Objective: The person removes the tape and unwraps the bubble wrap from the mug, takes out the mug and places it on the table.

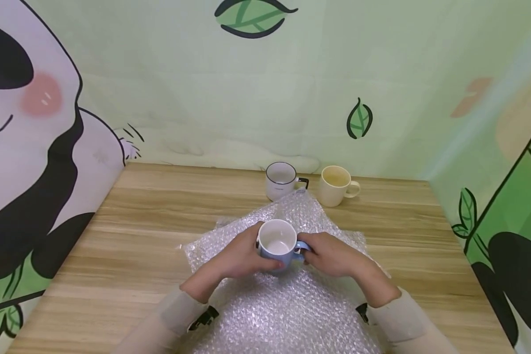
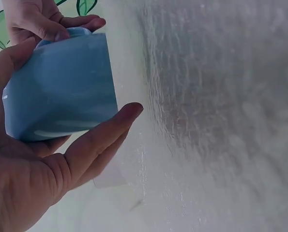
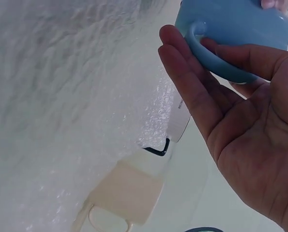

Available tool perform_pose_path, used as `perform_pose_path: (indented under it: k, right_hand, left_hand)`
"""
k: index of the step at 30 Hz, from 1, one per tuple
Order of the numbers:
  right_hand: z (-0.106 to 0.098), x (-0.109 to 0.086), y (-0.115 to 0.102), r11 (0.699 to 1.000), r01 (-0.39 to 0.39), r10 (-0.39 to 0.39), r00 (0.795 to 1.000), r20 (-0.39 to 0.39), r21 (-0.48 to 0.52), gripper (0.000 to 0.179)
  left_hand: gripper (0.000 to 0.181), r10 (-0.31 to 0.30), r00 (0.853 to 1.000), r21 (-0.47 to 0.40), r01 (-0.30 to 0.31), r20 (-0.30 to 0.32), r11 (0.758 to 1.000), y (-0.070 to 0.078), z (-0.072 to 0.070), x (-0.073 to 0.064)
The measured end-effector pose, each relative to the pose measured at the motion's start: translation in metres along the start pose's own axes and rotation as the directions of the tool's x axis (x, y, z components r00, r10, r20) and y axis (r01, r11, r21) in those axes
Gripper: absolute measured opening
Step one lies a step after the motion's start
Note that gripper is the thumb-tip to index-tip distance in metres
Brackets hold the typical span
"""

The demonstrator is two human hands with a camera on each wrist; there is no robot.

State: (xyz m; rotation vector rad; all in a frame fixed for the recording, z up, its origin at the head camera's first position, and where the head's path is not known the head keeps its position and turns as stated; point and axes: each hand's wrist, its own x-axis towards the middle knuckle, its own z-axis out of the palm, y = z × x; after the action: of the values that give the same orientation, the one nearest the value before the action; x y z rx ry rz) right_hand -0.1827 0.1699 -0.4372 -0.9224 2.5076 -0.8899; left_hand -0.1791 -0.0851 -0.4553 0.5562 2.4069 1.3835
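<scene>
Both hands hold a light blue mug (image 1: pixel 278 242) with a white inside, upright over a sheet of bubble wrap (image 1: pixel 287 305). My left hand (image 1: pixel 244 253) wraps the mug's left side, thumb across its front. In the left wrist view, the left fingers (image 2: pixel 98 145) curve around the mug's blue wall (image 2: pixel 66 87). At the handle (image 1: pixel 302 248), my right hand (image 1: pixel 332 253) grips from the right. The right wrist view shows the thumb and fingers pinching that blue handle (image 3: pixel 216 65).
Behind the bubble wrap stand a white mug (image 1: pixel 280 183) with a black rim and handle, and a cream-yellow mug (image 1: pixel 334 187). The wooden table (image 1: pixel 137 236) meets a printed green backdrop (image 1: pixel 181 98) at the back.
</scene>
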Motion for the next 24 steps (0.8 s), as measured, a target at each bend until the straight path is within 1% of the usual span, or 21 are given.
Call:
perform_pose_path:
  k: [3, 8, 15, 18, 20, 24]
  right_hand:
    - [-0.001, 0.004, -0.003, 1.0, -0.008, 0.008, 1.0, -0.02, 0.001, 0.011]
    - [-0.003, 0.011, -0.009, 1.0, -0.018, 0.017, 0.998, -0.054, -0.011, 0.012]
    - [-0.005, 0.019, -0.013, 1.0, -0.029, 0.029, 0.995, -0.093, -0.003, 0.011]
    - [-0.005, 0.023, -0.015, 0.999, -0.04, 0.039, 0.993, -0.111, 0.0, 0.012]
    - [-0.004, 0.026, -0.016, 0.999, -0.046, 0.045, 0.991, -0.125, -0.003, 0.012]
    - [-0.003, 0.034, -0.02, 0.998, -0.071, 0.07, 0.985, -0.157, 0.001, 0.013]
  left_hand:
    - [0.078, 0.022, 1.0, -0.029, -0.023, -0.011, 0.999, 0.001, -0.003, 0.001]
    - [0.08, 0.039, 0.998, -0.04, -0.041, -0.053, 0.998, 0.003, -0.007, 0.003]
    - [0.085, 0.0, 0.99, -0.069, -0.01, -0.139, 0.998, 0.005, -0.009, 0.006]
    - [0.085, -0.018, 0.984, -0.072, 0.005, -0.176, 0.997, 0.006, -0.01, 0.005]
    - [0.086, -0.025, 0.98, -0.074, 0.011, -0.2, 0.997, 0.006, -0.011, 0.005]
    - [0.089, -0.059, 0.963, -0.066, 0.043, -0.263, 0.997, 0.009, -0.012, 0.005]
